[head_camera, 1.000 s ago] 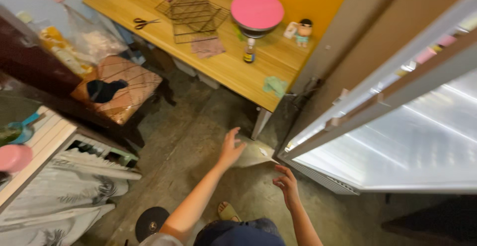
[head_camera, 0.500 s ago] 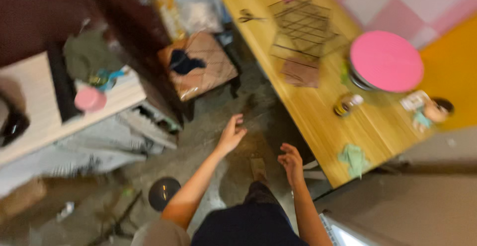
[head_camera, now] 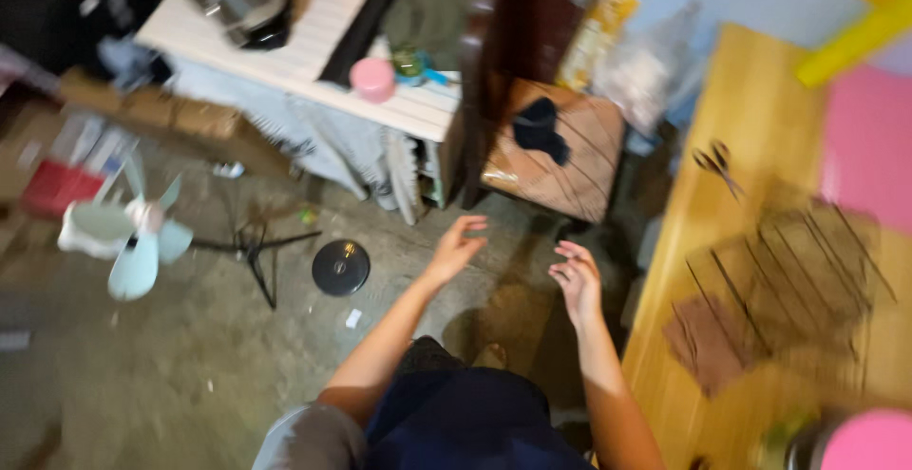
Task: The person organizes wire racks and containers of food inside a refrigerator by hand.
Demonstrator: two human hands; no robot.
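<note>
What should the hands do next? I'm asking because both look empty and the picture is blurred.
Probably pause: the left hand and right hand hang open over the floor, touching nothing, with the stool nearest ahead.

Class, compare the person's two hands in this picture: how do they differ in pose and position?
The left hand sits farther out on a long, nearly straight forearm, while the right hand is nearer the body on a more bent arm. The left hand's fingers curl into a loose cup, whereas the right hand's fingers bend at the tips. The left hand hangs over the grey floor; the right hand is closer to the wooden table. Both are bare and hold nothing.
</note>
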